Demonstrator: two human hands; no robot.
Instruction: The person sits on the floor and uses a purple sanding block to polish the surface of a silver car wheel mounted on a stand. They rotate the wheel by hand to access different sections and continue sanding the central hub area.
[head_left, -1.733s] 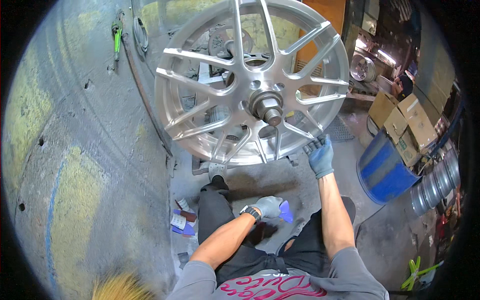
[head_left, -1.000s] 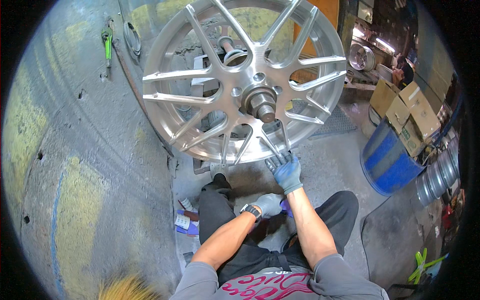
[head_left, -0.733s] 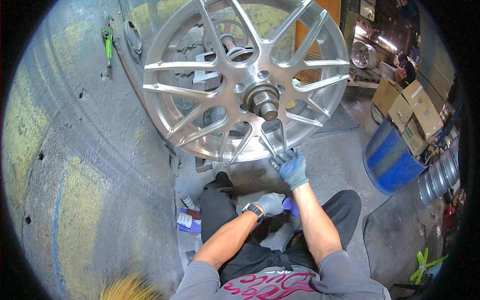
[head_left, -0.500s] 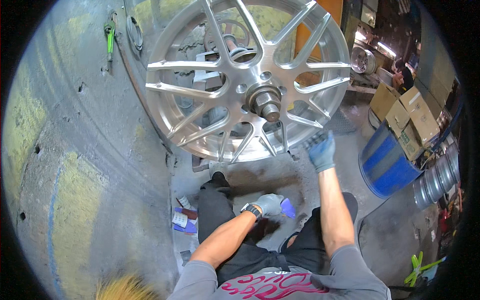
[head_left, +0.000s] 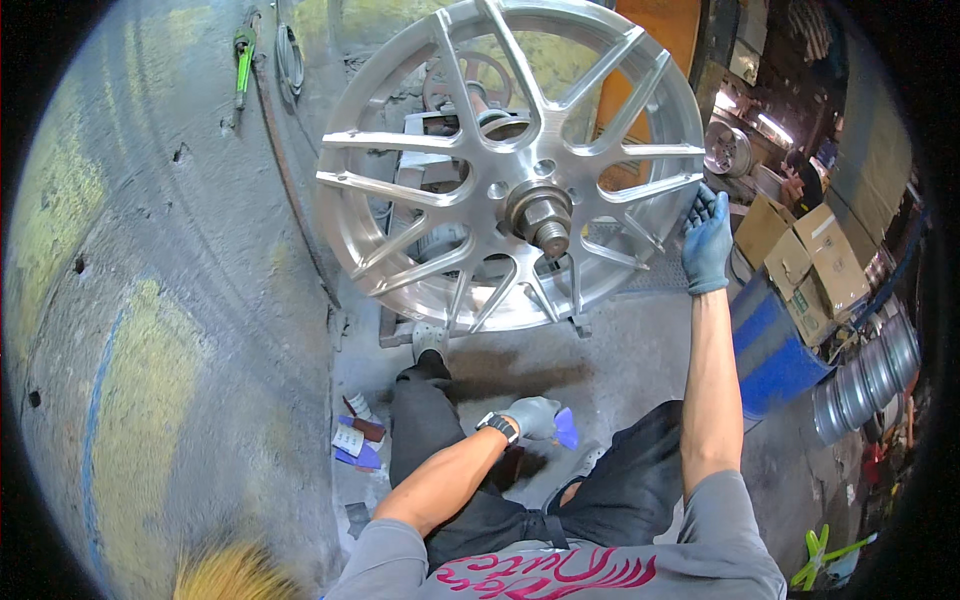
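Observation:
A large bare-metal wheel rim [head_left: 600,150] with paired spokes is mounted upright in front of me, fixed at its hub by a big nut [head_left: 546,215] on a threaded shaft. My right hand [head_left: 707,245], in a blue-grey glove, is raised at the rim's right edge. Its fingers are stretched upward beside the metal; whether they touch it I cannot tell. Low between my knees, my left hand [head_left: 533,418], in a grey glove, is closed on a folded purple piece of sandpaper [head_left: 567,428]. That hand is apart from the wheel.
Purple and brown sandpaper pieces [head_left: 362,452] lie on the floor by the left wall. At right stand a blue drum [head_left: 775,350] with cardboard boxes [head_left: 815,260] on top and stacked metal rims [head_left: 868,380]. Green pliers [head_left: 243,70] hang on the wall. Another person sits far right.
My right hand has moved up and to the right, from below the wheel's lower right to its right edge. The left hand stays low with the sandpaper. The view has shifted slightly.

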